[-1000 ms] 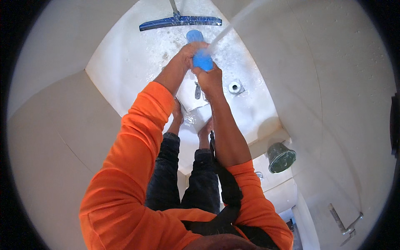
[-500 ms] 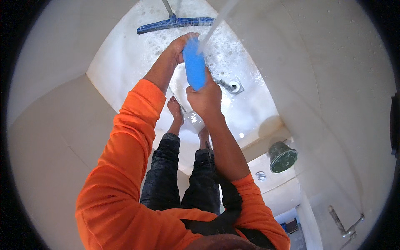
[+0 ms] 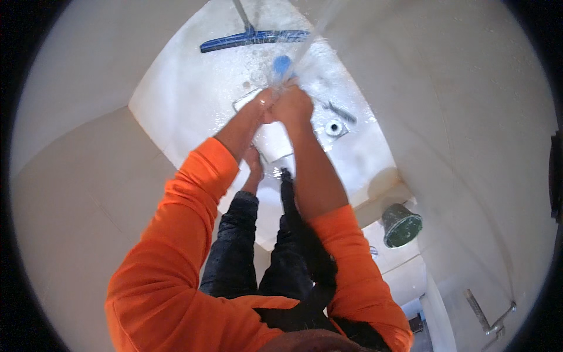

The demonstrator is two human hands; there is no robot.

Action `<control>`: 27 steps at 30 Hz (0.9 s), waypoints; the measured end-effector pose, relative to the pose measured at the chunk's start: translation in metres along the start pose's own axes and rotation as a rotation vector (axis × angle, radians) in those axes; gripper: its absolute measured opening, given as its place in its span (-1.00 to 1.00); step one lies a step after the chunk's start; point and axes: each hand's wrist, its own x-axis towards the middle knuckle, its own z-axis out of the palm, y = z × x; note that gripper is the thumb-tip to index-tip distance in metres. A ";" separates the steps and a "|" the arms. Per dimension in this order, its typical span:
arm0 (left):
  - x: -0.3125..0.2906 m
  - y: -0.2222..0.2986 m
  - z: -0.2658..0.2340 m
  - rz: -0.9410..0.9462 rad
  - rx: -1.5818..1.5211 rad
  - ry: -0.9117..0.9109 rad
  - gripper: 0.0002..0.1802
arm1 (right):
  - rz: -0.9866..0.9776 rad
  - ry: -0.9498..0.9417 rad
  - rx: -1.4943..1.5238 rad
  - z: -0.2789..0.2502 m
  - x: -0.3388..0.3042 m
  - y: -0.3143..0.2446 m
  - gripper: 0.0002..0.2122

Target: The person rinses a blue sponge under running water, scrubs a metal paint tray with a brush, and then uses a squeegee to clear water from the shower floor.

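Observation:
A blue sponge (image 3: 282, 64) is gripped between my two hands in front of me, under a falling stream of water (image 3: 319, 29). My left hand (image 3: 265, 103) is closed on its near part, pressed against my right hand (image 3: 293, 105), which is also closed around it. Only the sponge's far end shows; my fingers and the splashing water hide the rest. Below my hands, a white flat rectangular thing (image 3: 273, 142) lies on the wet floor, partly covered by them.
Beyond my hands lies a blue floor squeegee (image 3: 252, 39) on the wet white floor. A round drain (image 3: 335, 128) and a dark brush-like thing (image 3: 341, 112) are to the right. A dark green bucket (image 3: 402, 226) stands near the right wall, with a metal tap (image 3: 498, 324) farther back.
My hands have come together and closed tightly on the sponge, which was stretched lengthwise between them. Less of it shows now, and the floor has fewer suds.

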 end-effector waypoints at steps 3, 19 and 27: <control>-0.017 -0.008 0.032 0.003 0.073 0.104 -0.69 | 0.162 -0.027 0.216 0.012 0.007 0.019 -0.66; 0.028 0.026 -0.008 0.130 0.093 0.116 -0.58 | 0.578 -0.263 1.566 0.011 -0.079 0.034 -0.78; 0.011 0.033 0.004 0.190 0.157 0.217 -0.61 | -0.004 0.225 0.652 0.013 -0.106 0.028 -0.48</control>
